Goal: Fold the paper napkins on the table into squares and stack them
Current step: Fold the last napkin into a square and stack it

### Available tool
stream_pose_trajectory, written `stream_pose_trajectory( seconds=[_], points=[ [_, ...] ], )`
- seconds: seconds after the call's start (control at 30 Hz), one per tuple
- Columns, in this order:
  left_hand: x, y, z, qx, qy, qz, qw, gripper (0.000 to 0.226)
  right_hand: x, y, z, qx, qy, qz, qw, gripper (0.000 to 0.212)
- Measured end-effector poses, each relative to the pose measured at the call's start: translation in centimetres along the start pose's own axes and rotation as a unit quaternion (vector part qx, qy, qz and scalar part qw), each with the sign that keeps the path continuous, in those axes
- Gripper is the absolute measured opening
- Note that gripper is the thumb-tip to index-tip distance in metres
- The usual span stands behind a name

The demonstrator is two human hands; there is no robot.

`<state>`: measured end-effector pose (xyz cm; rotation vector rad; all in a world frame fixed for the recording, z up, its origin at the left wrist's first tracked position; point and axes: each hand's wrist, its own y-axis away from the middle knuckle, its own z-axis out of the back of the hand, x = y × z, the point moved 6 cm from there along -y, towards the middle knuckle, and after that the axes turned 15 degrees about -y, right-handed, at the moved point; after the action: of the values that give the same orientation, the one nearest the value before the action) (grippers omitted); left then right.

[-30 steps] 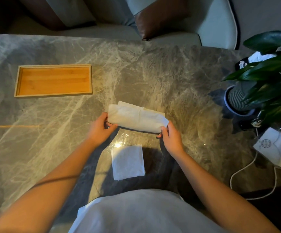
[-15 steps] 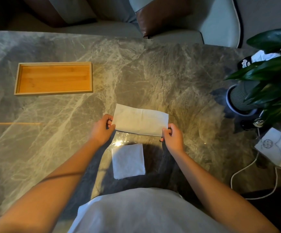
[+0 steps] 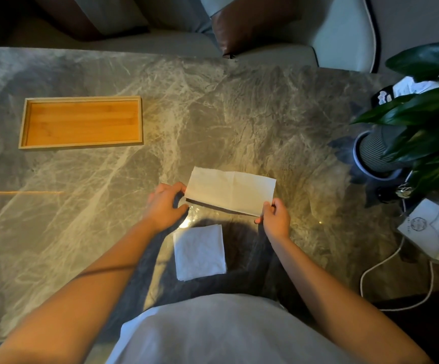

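above the marble table (image 3: 239, 114), left hand (image 3: 164, 206) and right hand (image 3: 276, 219) pinch opposite ends of a half-folded paper napkin (image 3: 230, 190); a folded square napkin (image 3: 200, 252) lies nearer the person.

glossy marble table (image 3: 239, 114), wooden tray (image 3: 80, 145), paper napkin (image 3: 230, 190)

No wording can be read anywhere. The white packet (image 3: 435, 232) at the right edge of the surface (image 3: 239, 114) bears a round emblem (image 3: 418, 224) with a line of small print beside it, both too small and blurred to make out
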<state>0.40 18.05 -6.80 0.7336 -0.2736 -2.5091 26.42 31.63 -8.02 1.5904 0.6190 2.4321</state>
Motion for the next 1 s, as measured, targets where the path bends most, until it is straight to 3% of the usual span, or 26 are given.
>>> stream_pose_trajectory(
  seconds=[0.23,0.47,0.57,0.73,1.0],
  points=[
    [-0.2,-0.2,0.5,-0.039,0.026,0.013,0.999,0.011,0.2,0.1,0.0,0.006,0.008,0.013,1.000,0.015],
    [-0.1,0.1,-0.1,0.034,0.053,0.022,0.998,0.019,0.6,0.0,0.0,0.010,0.013,0.039,0.999,0.017],
    [0.7,0.5,0.0,-0.006,0.042,0.066,0.997,0.014,0.4,0.0,-0.3,0.030,-0.002,0.029,0.999,0.019],
    [1.5,0.8,-0.3,-0.024,-0.005,0.106,0.994,0.018,0.3,0.2,-0.5,0.053,0.010,0.034,0.998,0.040],
    [2.5,1.4,-0.8,-0.033,-0.019,0.131,0.991,0.017,0.1,-0.1,-0.4,0.029,0.033,0.038,0.998,0.036]
  ],
)
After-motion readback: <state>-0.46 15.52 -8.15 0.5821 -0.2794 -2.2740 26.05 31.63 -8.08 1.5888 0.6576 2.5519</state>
